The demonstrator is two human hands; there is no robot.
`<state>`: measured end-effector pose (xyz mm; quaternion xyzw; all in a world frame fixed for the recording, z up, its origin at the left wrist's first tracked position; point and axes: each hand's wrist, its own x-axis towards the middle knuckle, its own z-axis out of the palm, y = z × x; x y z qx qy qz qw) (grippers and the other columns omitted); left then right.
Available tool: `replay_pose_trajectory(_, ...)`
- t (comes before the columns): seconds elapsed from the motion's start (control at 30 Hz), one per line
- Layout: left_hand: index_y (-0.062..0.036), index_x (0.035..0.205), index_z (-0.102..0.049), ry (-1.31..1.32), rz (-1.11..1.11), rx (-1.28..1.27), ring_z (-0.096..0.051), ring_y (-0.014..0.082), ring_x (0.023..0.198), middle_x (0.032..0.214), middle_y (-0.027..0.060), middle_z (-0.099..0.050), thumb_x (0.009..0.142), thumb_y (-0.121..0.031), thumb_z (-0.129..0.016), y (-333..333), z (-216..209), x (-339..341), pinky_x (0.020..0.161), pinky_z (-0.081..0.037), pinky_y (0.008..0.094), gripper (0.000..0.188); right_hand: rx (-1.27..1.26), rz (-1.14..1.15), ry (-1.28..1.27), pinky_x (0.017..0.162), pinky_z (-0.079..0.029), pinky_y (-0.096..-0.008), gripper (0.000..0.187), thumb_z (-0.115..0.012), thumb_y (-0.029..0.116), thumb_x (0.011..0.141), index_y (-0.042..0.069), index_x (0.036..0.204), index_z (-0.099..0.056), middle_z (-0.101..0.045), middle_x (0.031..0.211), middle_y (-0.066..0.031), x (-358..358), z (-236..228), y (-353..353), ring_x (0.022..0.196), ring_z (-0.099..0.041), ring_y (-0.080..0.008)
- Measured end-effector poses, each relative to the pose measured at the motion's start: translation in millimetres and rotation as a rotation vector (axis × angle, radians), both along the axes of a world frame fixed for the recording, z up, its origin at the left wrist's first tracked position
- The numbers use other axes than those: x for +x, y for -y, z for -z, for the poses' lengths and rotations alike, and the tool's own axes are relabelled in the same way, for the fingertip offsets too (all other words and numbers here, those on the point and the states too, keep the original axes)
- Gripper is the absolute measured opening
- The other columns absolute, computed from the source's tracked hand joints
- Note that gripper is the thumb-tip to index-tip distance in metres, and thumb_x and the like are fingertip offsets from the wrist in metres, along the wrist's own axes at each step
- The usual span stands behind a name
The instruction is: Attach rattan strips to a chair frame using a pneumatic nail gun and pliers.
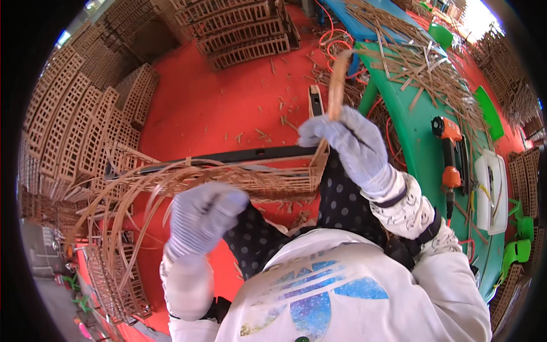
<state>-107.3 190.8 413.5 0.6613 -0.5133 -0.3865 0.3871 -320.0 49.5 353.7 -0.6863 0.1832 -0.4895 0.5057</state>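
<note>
My right hand (pixel 359 142), in a pale knit glove, is closed around a brown wooden stick (pixel 338 85) that points up and away from me; its exact kind is unclear. Below that hand, over my lap, lies a woven basket frame (pixel 279 181) of brown strips. A long black bar (pixel 228 157) runs along its far side, and another dark bar (pixel 315 101) sticks out beyond its right corner. Loose long strips (pixel 134 194) curve out from its left end. My left hand (pixel 208 216), gloved too, is near these strips; motion smears its fingers.
Stacks of woven lattice panels (pixel 74 119) stand at left, with more stacked crates (pixel 245 34) at the back. A green table (pixel 424 142) on my right bears an orange-and-black power tool (pixel 451 151), a white tray (pixel 491 191) and a heap of strips (pixel 421 62). Scraps litter the red floor (pixel 194 102).
</note>
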Motion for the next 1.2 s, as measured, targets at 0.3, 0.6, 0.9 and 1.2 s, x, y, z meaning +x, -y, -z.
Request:
replay_pose_trajectory(0.3,-0.0097,0.078,-0.054,1.08,0.399,-0.286,-0.059,0.0286,0.064,0.071,0.0064,-0.061,0.073,-0.056,-0.058,130,51,-36,0.056,-0.046,0.0391,0.047,0.653,-0.033,0.136,0.038,-0.037,-0.0258,0.028,-0.046,0.028,0.092,0.0,0.091,-0.049,-0.044,0.058,-0.0003,-6,-29,-17,0.041,-0.041,-0.0092)
replay_pose_trajectory(0.6,-0.0105,0.09,-0.058,1.122,0.351,-0.032,-0.063,0.0286,0.075,0.081,0.0108,-0.064,0.074,-0.069,-0.044,171,29,-35,0.064,-0.049,0.0417,0.062,0.532,0.023,0.328,0.036,-0.026,-0.0248,0.023,-0.045,0.021,0.092,0.0,0.09,-0.051,-0.033,0.049,0.0059,14,-32,47,0.038,-0.029,-0.0078)
replay_pose_trajectory(0.9,-0.0082,0.096,-0.054,1.101,0.341,-0.042,-0.062,0.0304,0.078,0.085,0.0129,-0.063,0.077,-0.059,-0.05,161,38,-61,0.062,-0.049,0.0423,0.055,0.536,-0.072,0.166,0.047,-0.041,-0.0281,0.034,-0.037,0.026,0.095,-0.005,0.095,-0.049,-0.034,0.049,0.0023,-19,-26,42,0.041,-0.038,-0.011)
replay_pose_trajectory(1.2,-0.0067,0.097,-0.062,0.976,0.622,0.318,-0.06,0.0304,0.093,0.094,0.0136,-0.063,0.072,-0.06,-0.057,160,13,-82,0.078,-0.047,0.0419,0.06,0.456,-0.006,0.518,0.053,-0.041,-0.0324,0.028,-0.04,0.025,0.093,0.004,0.076,-0.047,-0.035,0.05,0.0022,-9,-28,13,0.046,-0.039,-0.0128)
